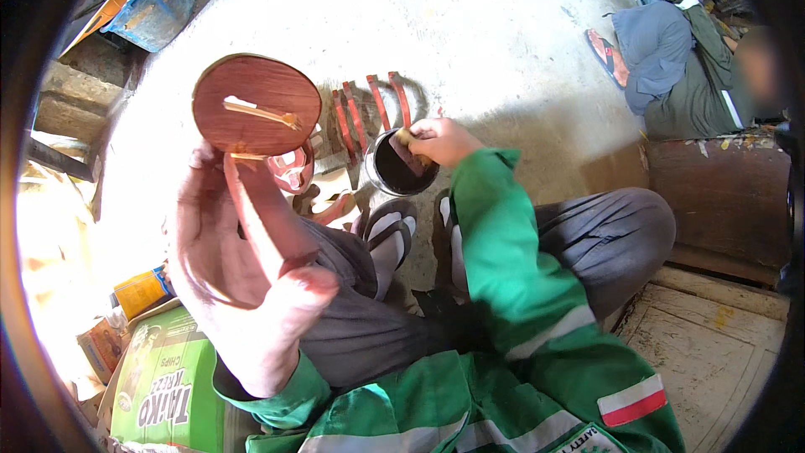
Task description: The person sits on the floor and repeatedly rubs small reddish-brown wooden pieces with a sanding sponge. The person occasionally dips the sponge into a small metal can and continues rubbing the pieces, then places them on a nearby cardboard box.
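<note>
My left hand is closed around a reddish-brown wooden piece. That piece has a round, grained disc at its far end and a flat bar running back toward my thumb. A narrow pale wooden strip lies across the disc's face. My right hand pinches a small brownish pad, perhaps sponge or cloth, at the rim of a round dark container. Dark liquid shows inside the container. Part of the pad is hidden by my fingers.
Several red-painted strips lie on the pale floor beyond the container. A reddish bowl-like item sits left of it. A blue bin stands far left, a green package near left. Another person sits at far right.
</note>
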A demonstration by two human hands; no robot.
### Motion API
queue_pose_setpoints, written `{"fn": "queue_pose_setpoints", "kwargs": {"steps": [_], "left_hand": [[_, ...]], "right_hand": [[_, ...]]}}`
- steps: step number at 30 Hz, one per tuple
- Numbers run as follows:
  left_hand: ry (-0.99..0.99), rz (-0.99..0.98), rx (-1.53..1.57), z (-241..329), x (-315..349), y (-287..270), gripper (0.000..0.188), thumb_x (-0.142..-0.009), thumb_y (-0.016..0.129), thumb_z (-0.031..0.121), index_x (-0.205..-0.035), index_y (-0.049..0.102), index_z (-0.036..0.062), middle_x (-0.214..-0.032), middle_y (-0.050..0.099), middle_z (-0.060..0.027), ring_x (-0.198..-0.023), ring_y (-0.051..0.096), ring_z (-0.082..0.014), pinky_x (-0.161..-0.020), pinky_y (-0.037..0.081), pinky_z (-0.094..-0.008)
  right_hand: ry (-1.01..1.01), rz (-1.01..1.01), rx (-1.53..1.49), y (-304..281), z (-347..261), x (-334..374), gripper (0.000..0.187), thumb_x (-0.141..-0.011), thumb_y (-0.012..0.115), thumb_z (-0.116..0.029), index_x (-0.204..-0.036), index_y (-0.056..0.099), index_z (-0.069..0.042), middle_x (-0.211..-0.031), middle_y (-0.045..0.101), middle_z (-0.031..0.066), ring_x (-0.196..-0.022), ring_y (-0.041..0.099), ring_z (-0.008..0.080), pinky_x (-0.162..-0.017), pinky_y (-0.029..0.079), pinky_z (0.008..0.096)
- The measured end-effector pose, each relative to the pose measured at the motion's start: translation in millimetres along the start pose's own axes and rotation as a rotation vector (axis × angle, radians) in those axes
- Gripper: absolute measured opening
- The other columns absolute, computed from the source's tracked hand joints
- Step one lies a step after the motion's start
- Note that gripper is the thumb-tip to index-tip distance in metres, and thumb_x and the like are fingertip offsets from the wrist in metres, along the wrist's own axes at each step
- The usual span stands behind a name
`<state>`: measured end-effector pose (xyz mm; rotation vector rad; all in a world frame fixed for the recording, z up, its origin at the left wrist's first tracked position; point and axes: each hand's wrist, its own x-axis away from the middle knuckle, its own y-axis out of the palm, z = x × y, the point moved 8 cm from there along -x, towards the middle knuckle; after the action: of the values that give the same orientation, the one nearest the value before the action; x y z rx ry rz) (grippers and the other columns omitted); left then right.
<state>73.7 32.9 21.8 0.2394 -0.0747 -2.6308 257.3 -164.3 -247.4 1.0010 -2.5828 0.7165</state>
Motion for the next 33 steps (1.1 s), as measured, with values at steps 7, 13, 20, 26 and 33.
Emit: {"fn": "queue_pose_setpoints", "kwargs": {"steps": [7,13,20,26,33], "left_hand": [[-0.144,-0.036,0.094,-1,7,16,0.109,-0.065,0.096,0.030,-0.149,0.038,-0.0081,-0.148,0.048,-0.0190,-0.139,0.047,-0.0301,-0.119,0.034,-0.0423],[-0.522,-0.148,0.410,-28,19,26,0.097,-0.067,0.096,0.012,-0.145,0.041,-0.0065,-0.136,0.054,-0.0153,-0.125,0.055,-0.0224,-0.105,0.047,-0.0339],[-0.555,-0.199,0.546,-37,24,32,0.075,-0.089,0.080,0.023,-0.146,0.043,-0.0083,-0.134,0.058,-0.0149,-0.123,0.056,-0.0188,-0.106,0.045,-0.0336],[-0.535,-0.292,0.346,-38,28,41,0.076,-0.095,0.077,0.029,-0.149,0.039,-0.0108,-0.127,0.062,-0.0123,-0.118,0.059,-0.0166,-0.103,0.047,-0.0315],[-0.570,-0.314,0.333,-43,26,46,0.087,-0.085,0.086,0.033,-0.144,0.039,-0.0105,-0.127,0.060,-0.0158,-0.116,0.062,-0.0182,-0.103,0.049,-0.0325]], "right_hand": [[-0.302,0.152,-1.021,-27,-88,128,0.038,-0.100,0.054,-0.012,-0.135,0.053,0.003,-0.128,0.065,0.0163,-0.118,0.064,0.0226,-0.103,0.051,0.0362],[-0.419,0.088,-1.244,-24,-122,180,0.047,-0.103,0.054,-0.015,-0.145,0.041,0.003,-0.138,0.058,0.0216,-0.127,0.061,0.0306,-0.106,0.053,0.0443],[-0.354,0.317,-0.590,-67,-168,243,0.041,-0.093,0.070,-0.003,-0.132,0.062,0.008,-0.119,0.070,0.0154,-0.108,0.067,0.0194,-0.097,0.052,0.0314],[-0.699,0.402,0.546,-71,-255,249,0.041,-0.074,0.072,0.010,-0.113,0.076,-0.002,-0.114,0.070,0.0167,-0.102,0.069,0.0275,-0.088,0.055,0.0354],[-0.934,0.346,0.767,-36,-264,230,0.049,-0.064,0.077,0.006,-0.112,0.077,-0.007,-0.111,0.069,0.0114,-0.096,0.066,0.0304,-0.083,0.054,0.0404]]}}
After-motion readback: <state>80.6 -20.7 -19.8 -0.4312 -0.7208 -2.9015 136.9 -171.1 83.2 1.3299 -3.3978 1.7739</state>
